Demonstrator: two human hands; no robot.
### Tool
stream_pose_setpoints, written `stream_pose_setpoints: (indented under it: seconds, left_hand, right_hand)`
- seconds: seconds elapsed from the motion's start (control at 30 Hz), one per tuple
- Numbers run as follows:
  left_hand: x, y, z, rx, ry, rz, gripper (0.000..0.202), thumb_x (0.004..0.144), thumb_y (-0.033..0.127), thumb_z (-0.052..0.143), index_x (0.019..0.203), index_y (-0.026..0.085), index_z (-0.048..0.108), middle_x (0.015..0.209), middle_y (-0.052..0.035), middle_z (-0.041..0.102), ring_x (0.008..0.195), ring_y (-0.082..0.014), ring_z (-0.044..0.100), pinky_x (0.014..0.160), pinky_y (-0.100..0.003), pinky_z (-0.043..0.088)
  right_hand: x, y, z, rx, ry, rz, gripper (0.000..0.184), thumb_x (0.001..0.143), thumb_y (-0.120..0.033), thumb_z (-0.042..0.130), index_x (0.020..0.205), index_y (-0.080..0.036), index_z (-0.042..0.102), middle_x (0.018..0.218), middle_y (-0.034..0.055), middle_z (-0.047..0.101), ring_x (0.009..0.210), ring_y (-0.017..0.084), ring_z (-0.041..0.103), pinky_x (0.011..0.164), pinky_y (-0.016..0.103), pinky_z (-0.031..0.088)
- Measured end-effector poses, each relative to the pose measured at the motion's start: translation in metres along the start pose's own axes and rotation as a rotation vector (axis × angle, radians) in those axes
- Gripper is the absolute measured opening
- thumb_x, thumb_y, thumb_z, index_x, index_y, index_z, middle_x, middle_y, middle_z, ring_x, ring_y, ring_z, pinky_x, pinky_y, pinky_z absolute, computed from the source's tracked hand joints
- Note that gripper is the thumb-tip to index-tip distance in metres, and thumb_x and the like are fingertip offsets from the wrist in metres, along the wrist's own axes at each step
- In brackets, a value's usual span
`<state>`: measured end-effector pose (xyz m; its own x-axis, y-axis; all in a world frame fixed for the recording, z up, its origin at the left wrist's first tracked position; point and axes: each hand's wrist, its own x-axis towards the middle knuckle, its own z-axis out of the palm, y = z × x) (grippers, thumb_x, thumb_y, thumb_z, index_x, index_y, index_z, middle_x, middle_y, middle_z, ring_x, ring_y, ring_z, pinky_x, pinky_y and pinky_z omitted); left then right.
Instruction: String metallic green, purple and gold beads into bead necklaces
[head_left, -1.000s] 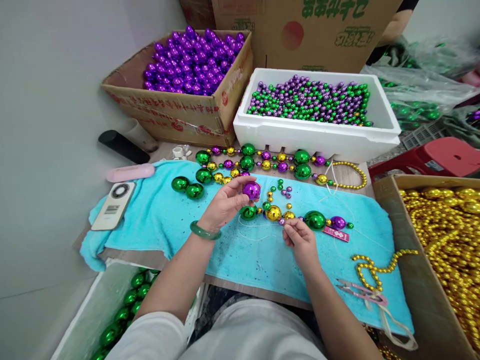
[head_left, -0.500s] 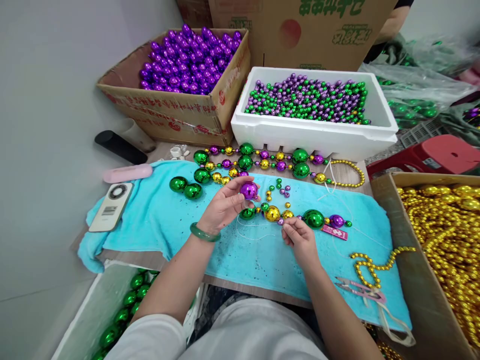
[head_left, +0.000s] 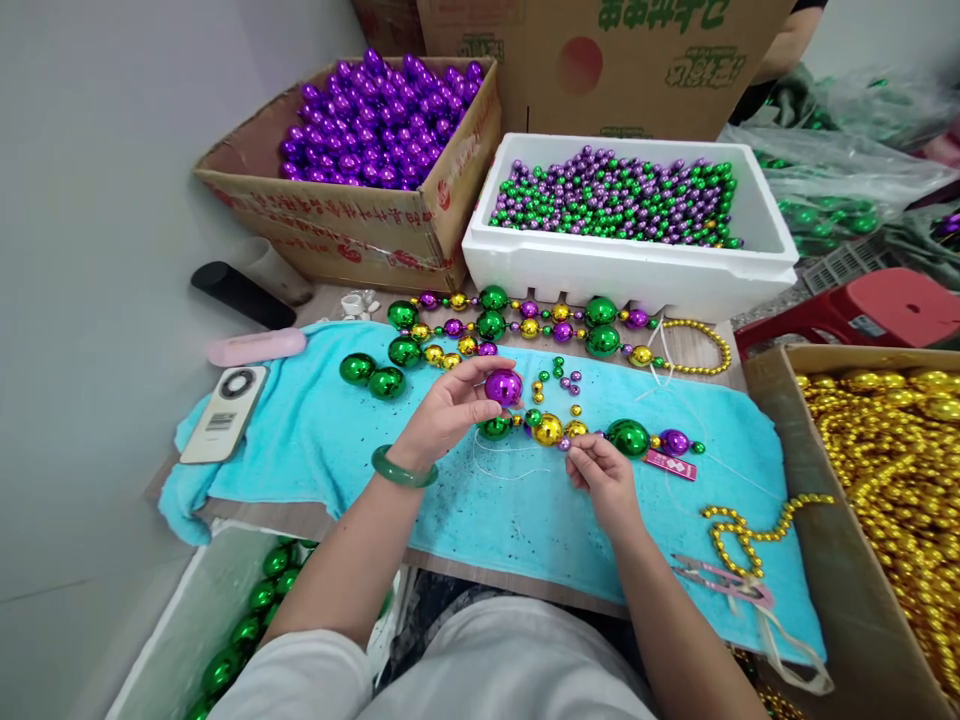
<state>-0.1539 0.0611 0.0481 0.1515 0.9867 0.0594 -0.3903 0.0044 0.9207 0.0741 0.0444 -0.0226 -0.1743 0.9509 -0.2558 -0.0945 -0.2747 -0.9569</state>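
Observation:
A large shiny purple bead [head_left: 503,388] is held between the thumb and fingers of my left hand [head_left: 450,405], above the blue towel [head_left: 450,500]. My right hand [head_left: 606,478] pinches at a small lilac bead [head_left: 564,444], close beside a gold bead [head_left: 547,430]. Along the same row lie a green bead [head_left: 628,438] and another purple bead [head_left: 674,442], with a small green one at the end. A thin white string [head_left: 514,475] curves over the towel below my left hand. Loose small beads [head_left: 559,368] in green, gold and lilac lie behind the row.
Finished-looking bead strands [head_left: 491,326] lie along the back. Behind them stand a carton of purple beads [head_left: 435,225] and a white foam box [head_left: 630,265]. Pink snips [head_left: 724,582], a gold bead chain [head_left: 784,515] and a gold-filled carton [head_left: 817,480] are at right; a phone [head_left: 223,415] lies left.
My left hand has turned slightly, and the purple bead in it has shifted a little right and down. My right hand keeps its pinch in nearly the same spot.

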Motion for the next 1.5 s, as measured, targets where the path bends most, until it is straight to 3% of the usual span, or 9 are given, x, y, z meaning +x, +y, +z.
stream_pose_setpoints:
  seconds: [0.27, 0.4, 0.53, 0.8, 1.07, 1.3, 1.5]
  left_hand:
    - [-0.001, -0.006, 0.002, -0.061, 0.062, 0.01, 0.039, 0.074, 0.023, 0.079, 0.111, 0.026, 0.069, 0.112, -0.0053, 0.068, 0.089, -0.0172, 0.069, 0.076, -0.027, 0.058]
    - [-0.001, -0.005, 0.0, -0.056, 0.027, -0.012, 0.039, 0.074, 0.027, 0.079, 0.112, 0.024, 0.069, 0.102, -0.0059, 0.07, 0.087, -0.0179, 0.069, 0.073, -0.027, 0.057]
    - [-0.002, -0.002, 0.001, 0.007, 0.073, 0.033, 0.04, 0.07, 0.021, 0.082, 0.109, 0.025, 0.071, 0.103, -0.0038, 0.07, 0.09, -0.0165, 0.069, 0.073, -0.024, 0.056]
    - [-0.006, 0.0, 0.005, -0.097, 0.032, -0.001, 0.039, 0.074, 0.024, 0.08, 0.111, 0.026, 0.07, 0.108, -0.0054, 0.071, 0.088, -0.0184, 0.071, 0.078, -0.03, 0.059]
    - [-0.007, -0.007, 0.006, -0.164, 0.104, -0.014, 0.041, 0.076, 0.029, 0.078, 0.115, 0.027, 0.067, 0.11, -0.0055, 0.069, 0.091, -0.0193, 0.07, 0.079, -0.032, 0.058]
    - [-0.006, 0.004, 0.003, 0.041, 0.13, 0.061, 0.041, 0.065, 0.021, 0.085, 0.103, 0.023, 0.071, 0.096, -0.0027, 0.068, 0.087, -0.0145, 0.064, 0.079, -0.026, 0.055]
    - [-0.008, 0.006, 0.005, -0.014, 0.081, 0.007, 0.04, 0.071, 0.028, 0.082, 0.108, 0.023, 0.068, 0.096, -0.0039, 0.068, 0.083, -0.0173, 0.068, 0.071, -0.029, 0.057]
  right_hand:
    - [-0.002, -0.001, 0.003, 0.008, -0.029, 0.067, 0.029, 0.071, -0.044, 0.07, 0.074, -0.018, 0.057, 0.053, -0.003, 0.056, 0.042, 0.007, 0.044, 0.041, 0.021, 0.03]
    - [-0.002, -0.004, 0.0, -0.02, -0.041, 0.043, 0.028, 0.07, -0.043, 0.07, 0.072, -0.017, 0.058, 0.052, -0.0024, 0.056, 0.042, 0.007, 0.044, 0.041, 0.021, 0.031]
    - [-0.001, -0.004, -0.001, -0.035, -0.018, -0.001, 0.025, 0.071, -0.041, 0.069, 0.07, -0.018, 0.059, 0.052, -0.0026, 0.056, 0.042, 0.007, 0.044, 0.042, 0.021, 0.032]
    - [-0.001, 0.002, 0.002, 0.033, -0.056, 0.055, 0.027, 0.071, -0.042, 0.071, 0.075, -0.018, 0.06, 0.054, -0.0025, 0.058, 0.042, 0.007, 0.046, 0.04, 0.02, 0.028]
    - [-0.002, 0.002, 0.006, 0.079, -0.079, 0.097, 0.028, 0.072, -0.043, 0.072, 0.074, -0.018, 0.058, 0.054, -0.0028, 0.057, 0.041, 0.007, 0.045, 0.04, 0.019, 0.029]
    - [0.001, -0.003, 0.004, -0.033, -0.016, -0.035, 0.026, 0.07, -0.042, 0.072, 0.071, -0.018, 0.061, 0.05, -0.0035, 0.053, 0.041, 0.008, 0.043, 0.042, 0.021, 0.033]
    - [0.002, -0.006, 0.004, -0.1, -0.025, -0.103, 0.024, 0.074, -0.042, 0.068, 0.071, -0.019, 0.062, 0.05, -0.003, 0.052, 0.041, 0.009, 0.042, 0.041, 0.023, 0.034]
